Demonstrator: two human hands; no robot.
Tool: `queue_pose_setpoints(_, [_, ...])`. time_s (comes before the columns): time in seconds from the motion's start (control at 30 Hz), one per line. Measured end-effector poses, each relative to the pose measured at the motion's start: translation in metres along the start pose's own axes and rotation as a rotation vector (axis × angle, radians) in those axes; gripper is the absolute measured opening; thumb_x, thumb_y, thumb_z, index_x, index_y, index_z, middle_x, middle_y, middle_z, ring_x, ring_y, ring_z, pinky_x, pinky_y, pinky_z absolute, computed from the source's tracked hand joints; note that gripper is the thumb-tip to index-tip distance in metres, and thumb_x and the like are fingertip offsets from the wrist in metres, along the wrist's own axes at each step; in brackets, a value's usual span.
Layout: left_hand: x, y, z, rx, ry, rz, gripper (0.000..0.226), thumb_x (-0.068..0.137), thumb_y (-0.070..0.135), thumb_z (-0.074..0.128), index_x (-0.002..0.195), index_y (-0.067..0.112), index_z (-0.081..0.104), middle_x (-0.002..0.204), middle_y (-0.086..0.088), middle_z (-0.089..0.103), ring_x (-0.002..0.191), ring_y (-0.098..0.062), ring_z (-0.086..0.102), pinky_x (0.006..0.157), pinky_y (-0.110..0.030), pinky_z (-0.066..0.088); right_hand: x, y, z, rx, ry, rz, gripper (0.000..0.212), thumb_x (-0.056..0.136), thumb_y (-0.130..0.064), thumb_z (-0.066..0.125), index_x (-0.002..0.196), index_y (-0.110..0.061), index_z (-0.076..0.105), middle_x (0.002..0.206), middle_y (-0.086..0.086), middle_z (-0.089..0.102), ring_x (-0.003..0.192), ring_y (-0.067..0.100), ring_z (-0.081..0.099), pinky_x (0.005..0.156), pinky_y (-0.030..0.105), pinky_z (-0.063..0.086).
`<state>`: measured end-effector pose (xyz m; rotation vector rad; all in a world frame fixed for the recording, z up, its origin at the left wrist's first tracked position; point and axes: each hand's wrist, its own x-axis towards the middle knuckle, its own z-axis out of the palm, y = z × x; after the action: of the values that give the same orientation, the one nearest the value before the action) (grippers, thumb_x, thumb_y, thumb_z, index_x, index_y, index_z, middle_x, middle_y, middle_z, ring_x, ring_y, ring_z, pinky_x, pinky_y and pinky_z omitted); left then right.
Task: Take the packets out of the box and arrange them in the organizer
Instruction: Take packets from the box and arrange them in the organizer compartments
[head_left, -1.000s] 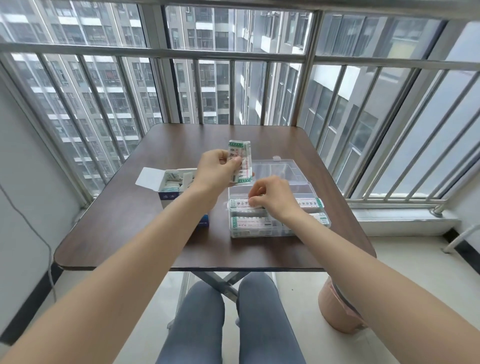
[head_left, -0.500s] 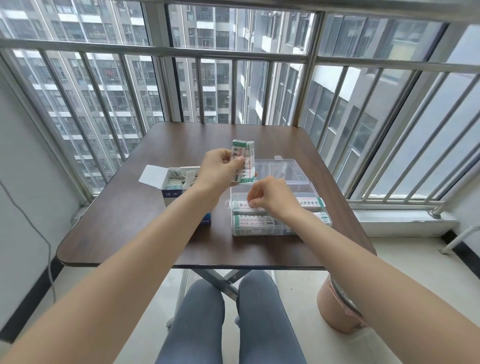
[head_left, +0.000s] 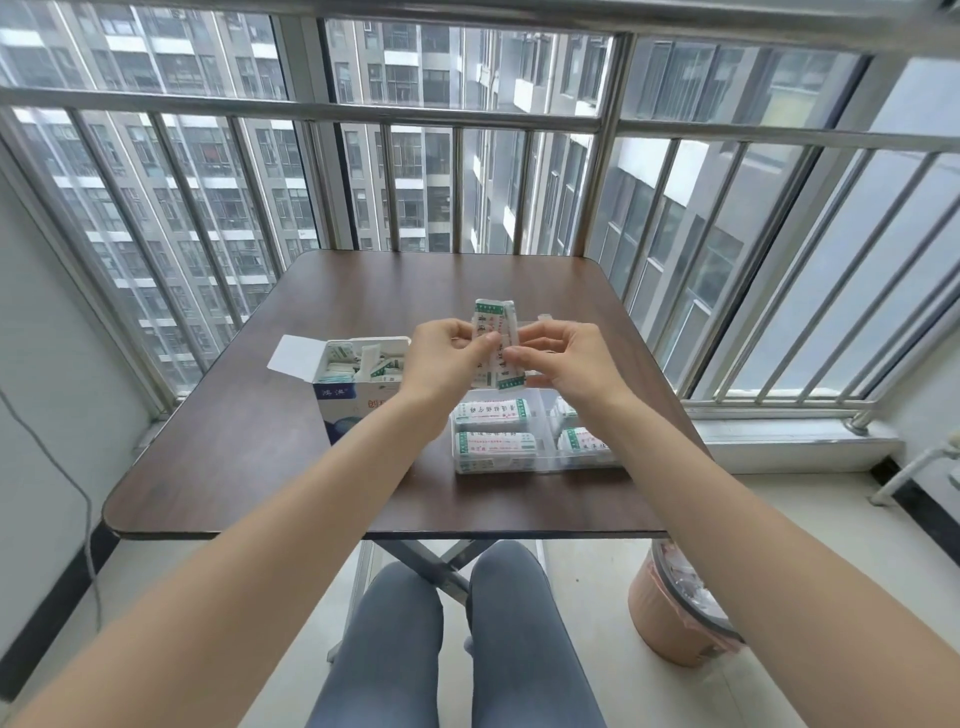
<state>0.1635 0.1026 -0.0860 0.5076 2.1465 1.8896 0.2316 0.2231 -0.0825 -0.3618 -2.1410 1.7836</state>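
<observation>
My left hand (head_left: 444, 358) holds a small stack of white packets with green ends (head_left: 493, 332) upright above the table. My right hand (head_left: 563, 358) pinches the front packet of that stack at its lower part. Below the hands lies the clear plastic organizer (head_left: 540, 465), with several packets (head_left: 491, 413) lying flat in its near compartments. To the left stands the open white and blue box (head_left: 337, 405), its flap folded out, with more packets (head_left: 358, 361) loose inside.
The brown folding table (head_left: 234, 441) stands against a barred balcony window. A pink waste bin (head_left: 670, 618) sits on the floor under the table's right corner. A cable (head_left: 72, 483) hangs along the left wall. My knees are under the table's front edge.
My right hand has lifted off the packets in the organizer and come up to the stack in my left hand. The left hand has kept its hold on the stack.
</observation>
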Motion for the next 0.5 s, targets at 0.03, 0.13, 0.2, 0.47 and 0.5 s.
queue_pose_setpoints(0.03, [0.000,-0.001,0.001,0.025,-0.008,0.007,0.011,0.091,0.017,0.061,0.081,0.013,0.065,0.085,-0.010,0.070,0.085,-0.027,0.068,0.084,-0.045,0.055,0.000,0.001,-0.001,-0.001,0.024,0.008,0.010,0.081,-0.001,0.068,0.092,-0.003,0.068,0.078,0.004,0.068,0.067,0.008,0.067,0.059,0.018,0.054])
queue_pose_setpoints(0.13, [0.001,-0.002,0.008,0.059,-0.046,-0.014,0.021,0.098,0.018,0.047,0.089,0.014,0.066,0.095,-0.014,0.070,0.094,-0.031,0.067,0.088,-0.048,0.053,0.003,0.007,-0.004,0.006,0.086,0.046,0.006,0.083,-0.001,0.067,0.084,-0.007,0.068,0.080,0.005,0.069,0.074,0.016,0.066,0.071,0.026,0.058])
queue_pose_setpoints(0.2, [0.001,-0.002,0.013,0.053,-0.052,-0.031,0.030,0.100,0.018,0.043,0.080,0.018,0.065,0.094,-0.013,0.068,0.095,-0.031,0.065,0.090,-0.045,0.052,0.004,0.012,-0.006,0.036,0.128,0.072,0.009,0.083,-0.001,0.066,0.081,-0.010,0.068,0.078,0.006,0.068,0.073,0.018,0.066,0.076,0.032,0.056])
queue_pose_setpoints(0.47, [-0.001,-0.014,0.026,0.289,-0.060,0.099,0.015,0.096,0.013,0.048,0.103,0.009,0.061,0.095,-0.012,0.066,0.089,-0.026,0.061,0.081,-0.037,0.050,0.002,0.019,-0.021,0.141,0.243,0.186,0.011,0.088,0.000,0.060,0.099,0.001,0.063,0.079,0.011,0.063,0.069,0.018,0.059,0.070,0.030,0.053])
queue_pose_setpoints(0.5, [-0.002,-0.015,0.026,0.394,-0.087,0.138,0.016,0.096,0.012,0.048,0.109,0.007,0.055,0.097,-0.013,0.065,0.088,-0.028,0.059,0.075,-0.034,0.048,0.002,0.020,-0.023,0.142,0.270,0.201,0.010,0.089,0.000,0.059,0.099,0.000,0.062,0.078,0.009,0.062,0.068,0.017,0.058,0.070,0.030,0.052])
